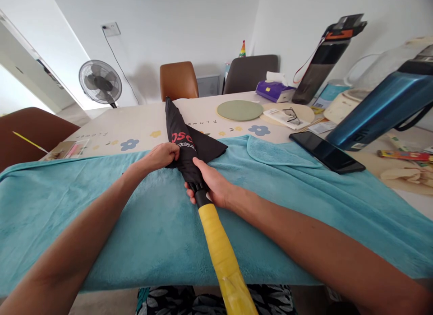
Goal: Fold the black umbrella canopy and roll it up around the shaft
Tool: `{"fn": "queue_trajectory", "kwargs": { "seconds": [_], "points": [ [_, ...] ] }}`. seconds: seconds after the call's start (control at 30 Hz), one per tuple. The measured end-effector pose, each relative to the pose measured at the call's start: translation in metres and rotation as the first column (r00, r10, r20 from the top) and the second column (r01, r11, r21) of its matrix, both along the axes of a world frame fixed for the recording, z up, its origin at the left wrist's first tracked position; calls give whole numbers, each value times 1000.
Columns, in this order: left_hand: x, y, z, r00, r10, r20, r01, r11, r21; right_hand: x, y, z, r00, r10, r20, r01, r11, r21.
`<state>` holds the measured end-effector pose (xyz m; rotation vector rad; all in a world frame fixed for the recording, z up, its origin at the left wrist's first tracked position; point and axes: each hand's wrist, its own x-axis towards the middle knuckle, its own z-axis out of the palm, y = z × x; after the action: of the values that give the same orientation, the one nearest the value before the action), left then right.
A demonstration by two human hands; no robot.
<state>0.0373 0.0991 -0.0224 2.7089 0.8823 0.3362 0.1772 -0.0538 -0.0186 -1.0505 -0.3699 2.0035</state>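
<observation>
A folded black umbrella (194,168) with red and white lettering lies lengthwise over a teal towel (152,233). Its yellow-wrapped handle (219,247) points toward me and leaves the view at the bottom. My right hand (214,182) is wrapped around the canopy's lower end, just above the handle. On the left side of the canopy, my left hand (164,156) has its fingers curled against the black fabric, pinching it near the lettering. One loose flap (211,148) of the canopy sticks out to the right.
To the right lie a black phone (326,151) and a tilted blue bottle (382,103). Behind them stand a dark bottle (320,64) and a purple tissue pack (275,90). A green round mat (239,110) lies beyond the towel. Chairs and a fan (100,81) stand past the table.
</observation>
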Motion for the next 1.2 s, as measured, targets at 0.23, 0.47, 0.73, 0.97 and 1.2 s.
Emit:
{"fn": "queue_trajectory", "kwargs": {
  "seconds": [0.23, 0.47, 0.73, 0.97, 1.2],
  "points": [
    [2, -7, 1, 1000, 10, 4, -10, 999, 49, 2, 0, 0, 1000, -12, 5, 12, 1000, 13],
    [1, -15, 15, 1000, -2, -16, 0, 994, -107, 1, -1, 1, 1000, -12, -12, 12, 1000, 11],
    [5, -18, 9, 993, 40, -111, -18, 981, 192, 4, 1, -1, 998, -51, -45, 53, 997, 52],
    [8, -29, 26, 962, 217, 164, -264, 890, 371, 3, 1, -2, 997, -51, -49, 53, 998, 34],
    [57, -28, 38, 948, 126, 292, -203, 946, 252, 2, 1, -3, 997, -54, -50, 56, 997, 48]
  ]
}}
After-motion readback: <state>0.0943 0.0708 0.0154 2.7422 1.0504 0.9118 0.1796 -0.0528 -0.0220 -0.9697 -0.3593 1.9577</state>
